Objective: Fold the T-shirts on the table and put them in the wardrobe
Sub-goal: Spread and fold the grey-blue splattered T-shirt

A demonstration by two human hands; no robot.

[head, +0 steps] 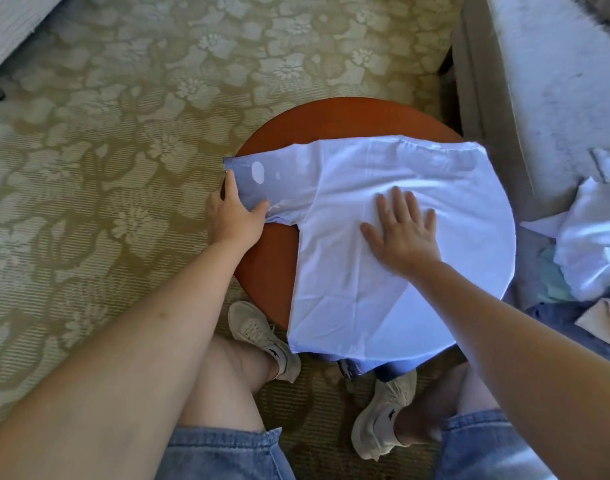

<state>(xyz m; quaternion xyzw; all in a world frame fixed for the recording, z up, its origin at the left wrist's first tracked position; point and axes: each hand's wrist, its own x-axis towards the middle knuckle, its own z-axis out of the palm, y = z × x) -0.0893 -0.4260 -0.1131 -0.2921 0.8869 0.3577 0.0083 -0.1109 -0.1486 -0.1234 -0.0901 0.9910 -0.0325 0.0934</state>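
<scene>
White T-shirt point(383, 299) is pinned by flat right hand point(404, 233), sleeve point(282, 178) pinched by left hand point(234, 216); overhanging hem point(334, 348) may be dragged off small table point(268, 261).

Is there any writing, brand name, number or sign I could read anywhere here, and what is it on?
No words or numbers can be read anywhere.
On the T-shirt: no print or label with letters shows.
On its sleeve: pale oval patches, no letters.
On the left sneaker and right sneaker: a small dark emblem each, a shape only, too small to name a brand.
</scene>
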